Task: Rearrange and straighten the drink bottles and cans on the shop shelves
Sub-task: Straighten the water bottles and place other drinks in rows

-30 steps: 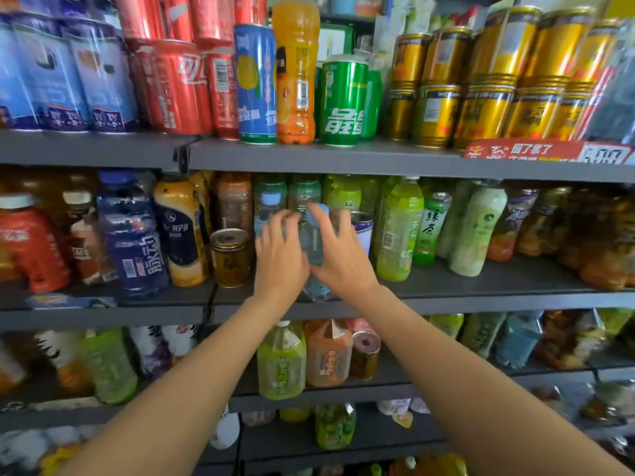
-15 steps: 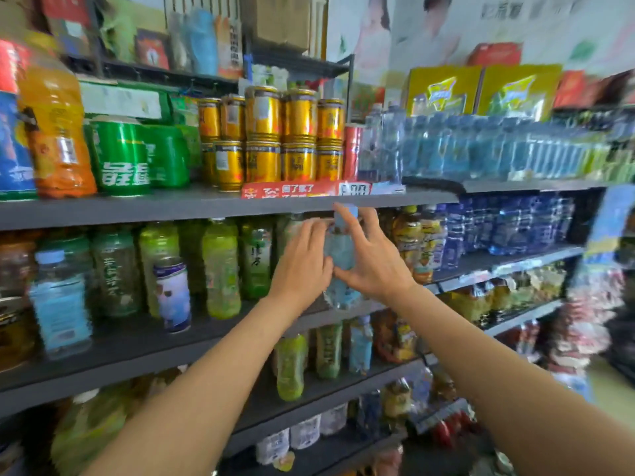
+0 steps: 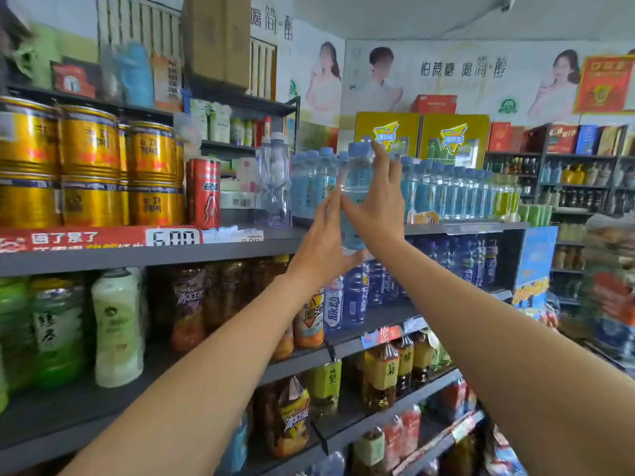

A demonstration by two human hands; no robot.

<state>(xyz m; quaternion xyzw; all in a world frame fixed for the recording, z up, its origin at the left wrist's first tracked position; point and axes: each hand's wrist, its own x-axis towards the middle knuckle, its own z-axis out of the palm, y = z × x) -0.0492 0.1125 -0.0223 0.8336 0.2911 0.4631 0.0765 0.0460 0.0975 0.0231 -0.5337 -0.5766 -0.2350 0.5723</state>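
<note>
Water bottle carried up from the middle shelf to the top row

My left hand (image 3: 323, 249) and right hand (image 3: 378, 207), fingers wrapped round the blue-capped water bottle (image 3: 355, 187), have lifted it rightward since a second ago; it now hangs before the far row of matching bottles (image 3: 446, 190), ready to join them.
</note>
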